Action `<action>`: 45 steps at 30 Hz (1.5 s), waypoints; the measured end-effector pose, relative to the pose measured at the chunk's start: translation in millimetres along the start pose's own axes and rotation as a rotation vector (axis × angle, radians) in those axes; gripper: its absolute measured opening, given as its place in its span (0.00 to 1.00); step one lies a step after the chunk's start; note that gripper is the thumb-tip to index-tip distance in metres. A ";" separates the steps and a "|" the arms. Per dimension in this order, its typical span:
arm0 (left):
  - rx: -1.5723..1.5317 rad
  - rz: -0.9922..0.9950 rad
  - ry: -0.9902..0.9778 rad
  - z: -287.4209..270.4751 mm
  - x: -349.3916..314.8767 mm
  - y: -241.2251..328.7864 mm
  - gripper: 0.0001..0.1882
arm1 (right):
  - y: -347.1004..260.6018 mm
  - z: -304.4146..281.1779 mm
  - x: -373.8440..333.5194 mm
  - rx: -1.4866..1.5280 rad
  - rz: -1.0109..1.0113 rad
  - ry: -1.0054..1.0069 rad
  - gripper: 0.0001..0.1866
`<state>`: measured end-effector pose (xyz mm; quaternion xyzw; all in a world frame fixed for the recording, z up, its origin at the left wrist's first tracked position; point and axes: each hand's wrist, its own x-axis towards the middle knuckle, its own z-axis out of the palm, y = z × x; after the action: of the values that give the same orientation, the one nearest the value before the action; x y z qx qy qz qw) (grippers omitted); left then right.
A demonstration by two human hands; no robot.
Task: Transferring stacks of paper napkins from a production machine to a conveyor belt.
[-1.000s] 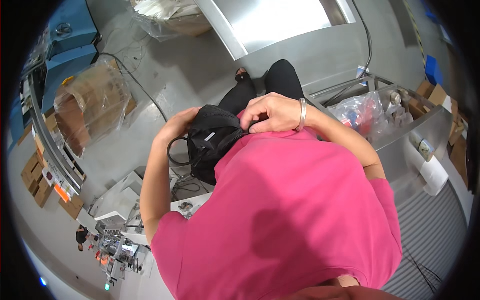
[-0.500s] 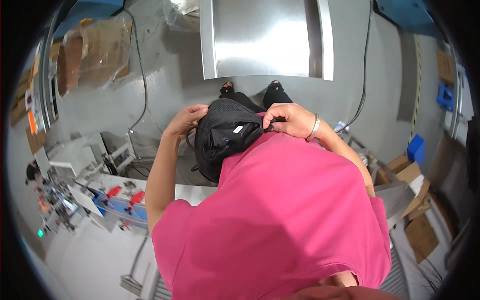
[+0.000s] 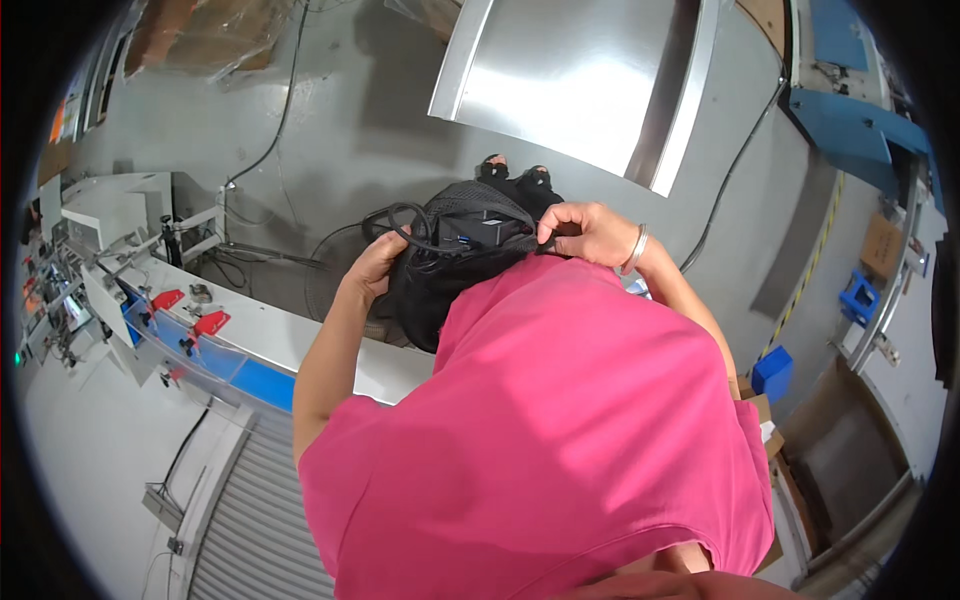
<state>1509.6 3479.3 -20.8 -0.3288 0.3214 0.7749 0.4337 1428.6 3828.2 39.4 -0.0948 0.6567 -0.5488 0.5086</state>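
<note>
L hand point(image 3: 378, 260) grips blk bag point(image 3: 425, 292) at its L side. R hand point(image 3: 592, 236) pinches its R edge, nr pink shirt point(image 3: 560, 400).

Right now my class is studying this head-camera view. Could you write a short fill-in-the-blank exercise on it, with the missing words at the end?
1. The person wears the round silver-coloured bracelet on the ____ arm.
2. In the picture, the bare left hand is at the ____ side of the soft black bag.
3. The colour of the plain short-sleeved shirt is ____.
4. The small clamp-like parts at the picture's left are coloured ____.

Missing words: right; left; pink; red.
</note>
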 end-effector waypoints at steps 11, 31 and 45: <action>0.382 0.170 0.446 0.6 24.0 -25.0 0.28 | -35.7 -3.5 17.6 -0.289 -0.052 -0.063 0.10; 1.048 0.098 0.126 253.8 -29.2 -49.6 0.15 | 11.2 -61.9 -111.2 -0.528 -0.464 0.039 0.16; 1.147 0.220 0.453 289.9 -19.8 -94.2 0.13 | 27.2 -76.8 -133.9 -0.518 -0.599 -0.046 0.17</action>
<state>1534.0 3736.5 142.2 -0.1647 0.8021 0.4302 0.3801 1443.4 3977.9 83.5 -0.4196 0.7051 -0.4867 0.2998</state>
